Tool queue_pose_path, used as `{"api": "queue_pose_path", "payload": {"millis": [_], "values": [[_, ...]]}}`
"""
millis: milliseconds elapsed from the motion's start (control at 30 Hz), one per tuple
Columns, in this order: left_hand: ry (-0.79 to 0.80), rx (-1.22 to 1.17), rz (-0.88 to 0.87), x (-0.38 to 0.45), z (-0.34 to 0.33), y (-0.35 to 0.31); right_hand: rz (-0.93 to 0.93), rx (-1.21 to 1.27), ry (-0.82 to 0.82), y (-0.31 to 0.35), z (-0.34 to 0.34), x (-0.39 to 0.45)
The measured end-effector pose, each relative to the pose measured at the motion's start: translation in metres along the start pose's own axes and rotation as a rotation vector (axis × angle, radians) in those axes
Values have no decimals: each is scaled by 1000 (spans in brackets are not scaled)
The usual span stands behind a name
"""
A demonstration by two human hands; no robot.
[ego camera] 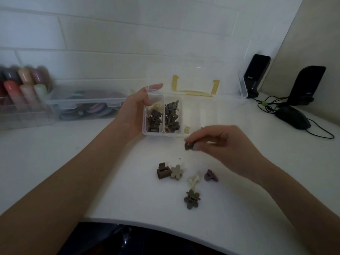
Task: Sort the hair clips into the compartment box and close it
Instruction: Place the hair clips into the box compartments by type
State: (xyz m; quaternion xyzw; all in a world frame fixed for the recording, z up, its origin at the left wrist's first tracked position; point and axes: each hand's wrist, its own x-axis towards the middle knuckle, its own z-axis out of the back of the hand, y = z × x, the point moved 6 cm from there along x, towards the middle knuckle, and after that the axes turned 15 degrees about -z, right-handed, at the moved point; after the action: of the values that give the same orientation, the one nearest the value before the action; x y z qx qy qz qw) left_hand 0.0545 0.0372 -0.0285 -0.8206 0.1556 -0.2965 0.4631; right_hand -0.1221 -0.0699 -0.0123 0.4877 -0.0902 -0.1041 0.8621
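Now the right hand pinches a small dark clip between thumb and fingertips, closed on it, just in front of the compartment box; the left hand cups the box's left end, fingers curled round the wall with the thumb over the rim, holding nothing else; the clear lid stands open behind. Leftmost compartment holds brown rectangular clips; next holds grey flower clips; a pale clip sits in the third. Loose on the white table: a brown rectangular clip touching a beige flower clip, a cream clip, a purple-grey clip, a dark flower clip. These look like light, rigid plastic claw clips, probably sprung; likely easy to flick away; best pinched across the body, not the tabs, so the teeth stay shut; the box is light too and may slide, so steadying it makes sense.
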Motion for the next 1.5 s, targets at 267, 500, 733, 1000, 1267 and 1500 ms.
{"api": "queue_pose_path", "payload": {"millis": [267,500,733,1000,1267,1500], "values": [[-31,1,-27,1,4,-4,-138,534,-201,-16,29,5],[-18,-18,-19,1,4,-2,-153,510,-197,-18,28,7],[-21,1,-26,2,5,-2,-126,438,-201,-17,26,7],[-25,-9,-19,1,4,-3,-102,347,-211,-16,22,8],[-19,-18,-11,0,0,-2,169,-145,-474,2,16,2],[-8,-13,-2,-2,-1,0,338,-695,-693,4,-2,19]]}}
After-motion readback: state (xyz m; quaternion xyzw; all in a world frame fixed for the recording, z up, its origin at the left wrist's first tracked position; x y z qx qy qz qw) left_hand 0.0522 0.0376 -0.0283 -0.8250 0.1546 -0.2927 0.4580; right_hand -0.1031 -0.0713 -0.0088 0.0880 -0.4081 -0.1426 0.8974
